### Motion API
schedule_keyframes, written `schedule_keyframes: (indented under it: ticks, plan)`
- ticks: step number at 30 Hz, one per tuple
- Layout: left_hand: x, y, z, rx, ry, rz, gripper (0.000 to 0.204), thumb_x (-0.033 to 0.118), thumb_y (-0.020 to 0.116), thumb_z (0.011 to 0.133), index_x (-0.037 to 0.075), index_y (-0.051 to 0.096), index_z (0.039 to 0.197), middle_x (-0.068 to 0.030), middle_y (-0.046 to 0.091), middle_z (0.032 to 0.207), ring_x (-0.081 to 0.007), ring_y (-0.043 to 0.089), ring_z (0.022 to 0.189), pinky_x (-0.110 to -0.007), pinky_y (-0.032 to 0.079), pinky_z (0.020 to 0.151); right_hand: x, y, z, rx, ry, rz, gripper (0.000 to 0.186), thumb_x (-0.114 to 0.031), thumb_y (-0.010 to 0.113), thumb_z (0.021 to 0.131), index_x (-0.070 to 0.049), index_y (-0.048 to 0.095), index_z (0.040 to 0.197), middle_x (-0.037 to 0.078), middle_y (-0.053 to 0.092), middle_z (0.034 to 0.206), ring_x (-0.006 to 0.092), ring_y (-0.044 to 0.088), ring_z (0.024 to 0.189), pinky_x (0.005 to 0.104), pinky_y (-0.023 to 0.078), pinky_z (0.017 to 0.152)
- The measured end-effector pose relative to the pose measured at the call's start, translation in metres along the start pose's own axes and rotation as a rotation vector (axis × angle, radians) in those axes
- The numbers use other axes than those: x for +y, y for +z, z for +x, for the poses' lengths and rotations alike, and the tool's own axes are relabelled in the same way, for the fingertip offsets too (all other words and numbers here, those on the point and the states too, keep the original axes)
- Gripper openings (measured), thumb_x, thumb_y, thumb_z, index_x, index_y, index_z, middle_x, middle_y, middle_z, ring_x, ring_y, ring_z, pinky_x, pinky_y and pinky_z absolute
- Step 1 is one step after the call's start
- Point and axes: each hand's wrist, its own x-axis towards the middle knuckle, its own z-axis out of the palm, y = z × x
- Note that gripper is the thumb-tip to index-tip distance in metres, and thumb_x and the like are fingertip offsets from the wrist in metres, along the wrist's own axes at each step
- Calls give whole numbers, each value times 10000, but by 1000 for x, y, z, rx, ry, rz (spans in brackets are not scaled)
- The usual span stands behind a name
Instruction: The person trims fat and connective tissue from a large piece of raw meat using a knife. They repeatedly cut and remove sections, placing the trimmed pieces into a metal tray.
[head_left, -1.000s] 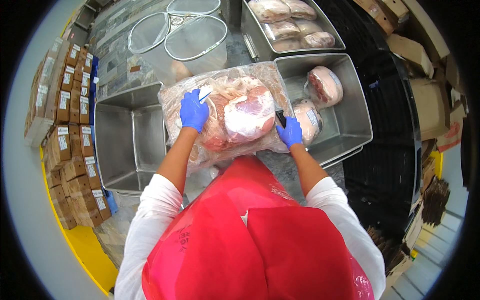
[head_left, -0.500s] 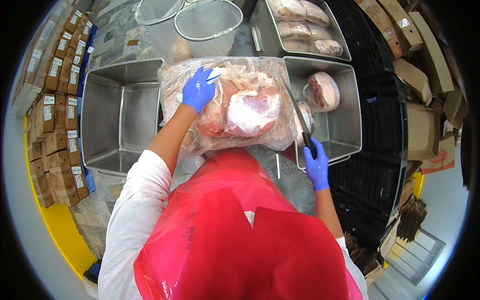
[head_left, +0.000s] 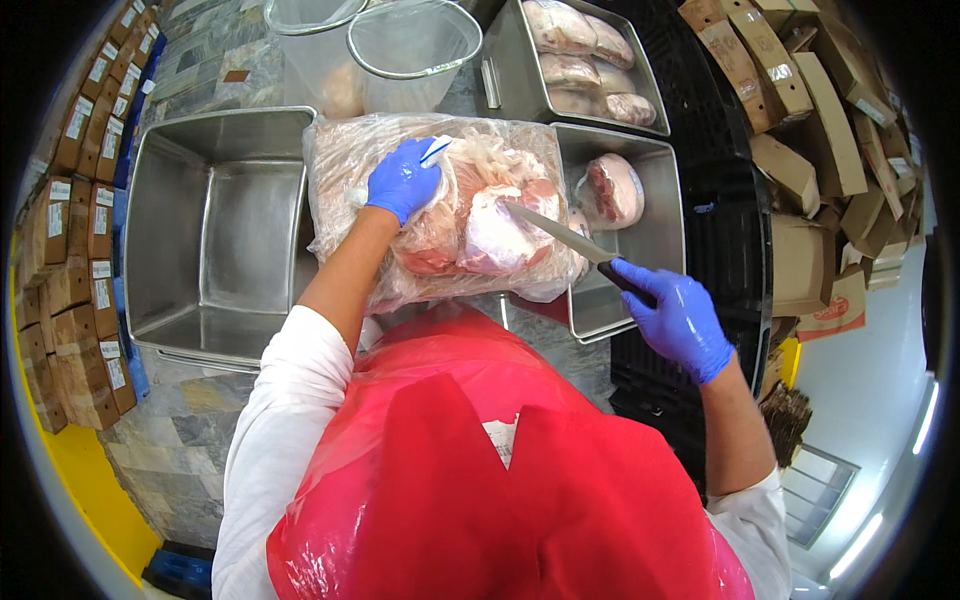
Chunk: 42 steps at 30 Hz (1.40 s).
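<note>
The red apron [head_left: 480, 480] fills the lower middle of the frame. Above it at left stands a big steel bin [head_left: 210, 240], nothing in it. At centre a clear bag of raw meat [head_left: 450, 210] lies across the gap between that bin and a smaller steel tray [head_left: 640, 250] at right, which holds one wrapped cut [head_left: 612, 190]. A second tray [head_left: 590, 60] at upper centre-right is packed with several wrapped cuts. Two clear tubs [head_left: 400, 50] sit at the top, stacks of cardboard boxes [head_left: 800, 150] run down the upper right, and small labelled cartons [head_left: 70, 230] line the left edge.

The left hand [head_left: 403, 180], in a blue glove, presses down on the upper left of the bag, fingers spread flat over the plastic; a small white tag seems to stick out by the fingertips. The right hand [head_left: 680, 318], also gloved, is at centre right with its fingers wrapped tight round the dark handle of a knife [head_left: 560, 235]. The blade points up-left and its tip meets the bag near the middle.

As a judgement: the work looks only begun. The bag appears mostly sealed around the meat, though whether the blade has pierced the plastic cannot be told. Opening the bag and getting the meat out look left to do, and the big bin has taken nothing
</note>
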Motion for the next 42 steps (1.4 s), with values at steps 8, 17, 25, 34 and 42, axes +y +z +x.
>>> schedule_keyframes:
  ticks: [8, 17, 25, 34, 42]
  plan:
    - [-6, 0, 1, -37, 36, 22, 491, 344, 553, 937, 240, 630, 1410, -124, 587, 1481, -358, 600, 1281, -466, 491, 1072, -29, -56, 87, -258, -78, -64, 287, -181, 688, 902, -125, 767, 1172, 234, 707, 948, 437, 683, 887, 493, 568, 776]
    - [-8, -4, -7, -43, 16, 115, 514, 378, 568, 939, 252, 592, 1437, -108, 537, 1541, -428, 580, 1298, -497, 462, 1110, 12, 31, 39, -27, -105, -2, 433, -212, 701, 940, -213, 668, 1372, 216, 646, 775, 420, 654, 678, 512, 530, 621]
    - [-5, -1, 2, -46, 34, 104, 545, 367, 569, 925, 209, 593, 1446, -152, 578, 1482, -411, 625, 1234, -498, 501, 1047, 61, 211, -36, 165, 72, 165, 580, -265, 659, 987, -284, 496, 1543, 161, 626, 811, 372, 653, 667, 490, 547, 609]
    - [19, -20, -3, -57, -13, 79, 442, 361, 534, 936, 173, 649, 1319, -152, 653, 1340, -404, 659, 1143, -509, 528, 967, 49, 227, -47, 269, 135, 270, 547, -291, 696, 964, -321, 556, 1492, 162, 670, 880, 374, 684, 775, 476, 560, 676]
    - [21, -23, 1, -196, -78, 101, 541, 382, 525, 934, 194, 601, 1436, -159, 583, 1475, -377, 618, 1265, -481, 498, 1059, 26, 73, -65, 181, 177, 187, 442, -279, 704, 945, -260, 668, 1385, 213, 703, 868, 392, 695, 799, 482, 554, 731]
